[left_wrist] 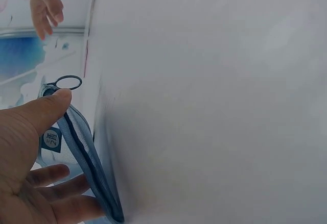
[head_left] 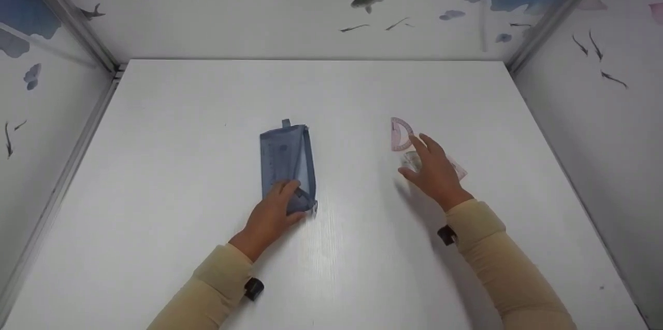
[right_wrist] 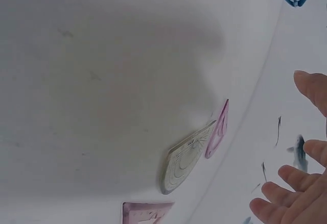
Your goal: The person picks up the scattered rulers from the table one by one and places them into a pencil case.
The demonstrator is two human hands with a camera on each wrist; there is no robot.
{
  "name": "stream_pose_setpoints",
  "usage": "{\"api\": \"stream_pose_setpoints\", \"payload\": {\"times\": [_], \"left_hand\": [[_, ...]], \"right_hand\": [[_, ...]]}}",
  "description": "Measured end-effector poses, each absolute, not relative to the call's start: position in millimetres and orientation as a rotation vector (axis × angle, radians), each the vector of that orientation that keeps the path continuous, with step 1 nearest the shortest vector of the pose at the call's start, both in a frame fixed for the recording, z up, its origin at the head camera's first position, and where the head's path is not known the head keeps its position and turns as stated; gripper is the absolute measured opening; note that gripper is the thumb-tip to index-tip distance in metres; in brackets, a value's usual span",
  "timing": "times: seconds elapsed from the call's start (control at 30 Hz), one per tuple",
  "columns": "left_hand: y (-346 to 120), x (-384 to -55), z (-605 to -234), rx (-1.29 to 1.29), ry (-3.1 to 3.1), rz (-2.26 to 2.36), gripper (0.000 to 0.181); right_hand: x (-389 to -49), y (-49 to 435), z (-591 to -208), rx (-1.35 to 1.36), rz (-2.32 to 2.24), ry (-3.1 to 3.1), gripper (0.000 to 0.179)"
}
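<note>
A blue mesh zip pencil case (head_left: 279, 156) lies lengthwise on the table, its zip side gaping. My left hand (head_left: 270, 218) grips its near end; in the left wrist view the thumb (left_wrist: 48, 109) presses by the zip's ring pull (left_wrist: 76, 77), with the other fingers spread along the opening. My right hand (head_left: 435, 172), fingers apart and holding nothing, hovers over the drawing tools. Beneath it is a clear protractor (right_wrist: 181, 165), partly hidden in the head view. A pink protractor (head_left: 398, 147) lies just beyond, and a pink set square (head_left: 458, 168) shows past the hand's right side.
The white table (head_left: 207, 97) is bounded at the back and sides by panels printed with fish and flowers. Metal posts (head_left: 93, 34) stand at the back corners. Each sleeve carries a small black wrist camera (head_left: 254, 288).
</note>
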State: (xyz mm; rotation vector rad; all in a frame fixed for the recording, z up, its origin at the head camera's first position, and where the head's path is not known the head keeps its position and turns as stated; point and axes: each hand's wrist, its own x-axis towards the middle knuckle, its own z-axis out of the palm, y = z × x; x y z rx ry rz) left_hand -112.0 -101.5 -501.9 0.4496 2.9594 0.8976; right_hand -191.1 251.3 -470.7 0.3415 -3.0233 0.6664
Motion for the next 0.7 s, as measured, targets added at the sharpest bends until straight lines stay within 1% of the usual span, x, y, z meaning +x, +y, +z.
{"api": "stream_pose_setpoints", "payload": {"times": [0.53,0.7], "left_hand": [[-101,-113,-501,0.450,2.943,0.903,0.067],[-102,-112,-502,0.439,2.948,0.897,0.066]], "right_hand": [[-202,275,-480,0.249,0.847,-3.099,0.080],[-205,281,-482,0.183,0.999,-3.134,0.079]]}}
